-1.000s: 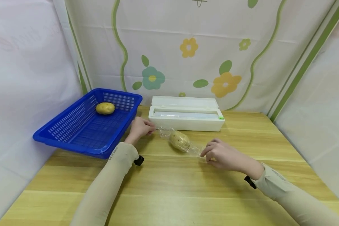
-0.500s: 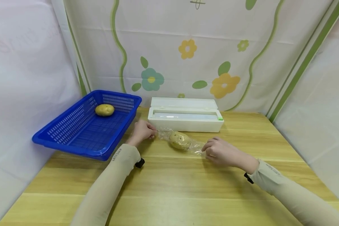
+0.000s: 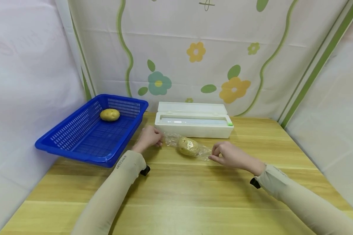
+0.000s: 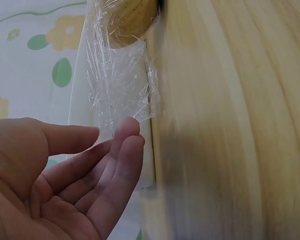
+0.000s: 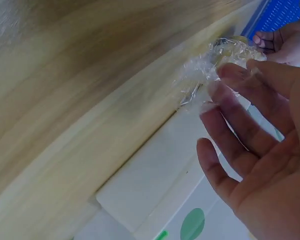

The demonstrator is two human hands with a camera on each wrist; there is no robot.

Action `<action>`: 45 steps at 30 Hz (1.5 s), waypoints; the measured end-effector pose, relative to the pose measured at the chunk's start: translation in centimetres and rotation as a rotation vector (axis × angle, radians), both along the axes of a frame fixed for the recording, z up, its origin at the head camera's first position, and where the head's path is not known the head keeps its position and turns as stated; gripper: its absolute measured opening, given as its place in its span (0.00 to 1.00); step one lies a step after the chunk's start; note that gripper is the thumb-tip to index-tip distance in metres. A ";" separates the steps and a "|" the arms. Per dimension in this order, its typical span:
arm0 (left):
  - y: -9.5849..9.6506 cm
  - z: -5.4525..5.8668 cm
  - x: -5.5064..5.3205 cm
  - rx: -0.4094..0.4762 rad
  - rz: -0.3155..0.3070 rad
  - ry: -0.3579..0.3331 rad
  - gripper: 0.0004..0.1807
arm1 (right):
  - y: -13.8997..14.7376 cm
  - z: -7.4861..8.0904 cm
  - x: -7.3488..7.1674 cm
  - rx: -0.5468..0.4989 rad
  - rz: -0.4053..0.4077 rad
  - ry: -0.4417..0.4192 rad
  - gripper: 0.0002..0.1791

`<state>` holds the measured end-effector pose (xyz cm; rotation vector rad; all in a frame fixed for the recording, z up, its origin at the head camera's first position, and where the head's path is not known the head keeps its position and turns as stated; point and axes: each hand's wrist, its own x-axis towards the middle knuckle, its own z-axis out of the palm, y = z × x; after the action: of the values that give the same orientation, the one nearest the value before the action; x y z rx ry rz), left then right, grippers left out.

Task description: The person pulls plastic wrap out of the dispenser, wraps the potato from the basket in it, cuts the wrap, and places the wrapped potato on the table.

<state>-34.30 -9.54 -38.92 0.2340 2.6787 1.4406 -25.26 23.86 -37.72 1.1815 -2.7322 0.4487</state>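
Observation:
A potato [image 3: 189, 146] wrapped in clear cling film [image 3: 204, 153] lies on the table in front of a white box. The film's loose ends stick out to either side of it. At the left end is my left hand [image 3: 149, 137]; in the left wrist view its thumb and fingers [image 4: 127, 150] stand apart, fingertips right at the film's edge. By the other end, my right hand [image 3: 230, 155] has its fingers [image 5: 242, 117] spread and slightly bent, the tips overlapping the crinkled film in the right wrist view.
The white cling film box [image 3: 194, 130] stands with its lid up, a roll [image 3: 194, 121] inside. To the left is a blue basket [image 3: 76, 153] holding another potato [image 3: 109, 115]. A flowered curtain [image 3: 176, 49] hangs behind the wooden table [image 3: 176, 202].
The right fingers have loosened from the film's right end and spread. The left hand has shifted slightly, its fingers now apart. The film ends lie flatter; the wrapped potato has hardly moved.

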 end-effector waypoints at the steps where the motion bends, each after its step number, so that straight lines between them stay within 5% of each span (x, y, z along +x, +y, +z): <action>1: 0.0 0.0 0.1 -0.011 -0.002 0.012 0.09 | 0.0 -0.1 -0.1 -0.007 -0.024 0.003 0.14; 9: 0.0 0.2 1.4 -0.169 0.042 0.093 0.03 | 0.4 -0.7 -0.3 -0.140 -0.205 -0.081 0.12; 13: 0.2 1.0 1.8 -0.268 0.085 0.270 0.09 | 0.1 -0.2 -0.3 -0.251 -0.227 -0.085 0.09; 15: 0.5 1.4 1.8 -0.275 0.051 0.380 0.11 | -0.3 0.2 -0.3 -0.283 -0.244 -0.070 0.07; 18: 1.0 1.7 1.6 -0.225 -0.126 0.464 0.08 | -1.4 0.6 -0.2 -0.288 -0.248 -0.063 0.04; 22: 1.9 1.6 1.3 -0.146 -0.354 0.406 0.09 | -3.1 0.6 -0.4 -0.266 -0.233 -0.103 0.03; 26: 2.5 1.1 1.2 -0.107 -0.440 0.343 0.09 | -4.3 0.0 -0.9 -0.252 -0.260 -0.128 0.05; 39: 2.7 -0.3 0.6 -0.184 -0.479 0.234 0.16 | -3.9 -1.3 -2.3 -0.193 -0.303 -0.203 0.10; 45: 2.7 -0.5 0.5 -0.262 -0.494 0.189 0.16 | -3.4 -1.9 -2.5 -0.118 -0.175 -0.152 0.02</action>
<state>-33.82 -6.85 -39.38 0.9684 2.6392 0.9533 -27.74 20.43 -39.66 0.9058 -2.8578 0.6913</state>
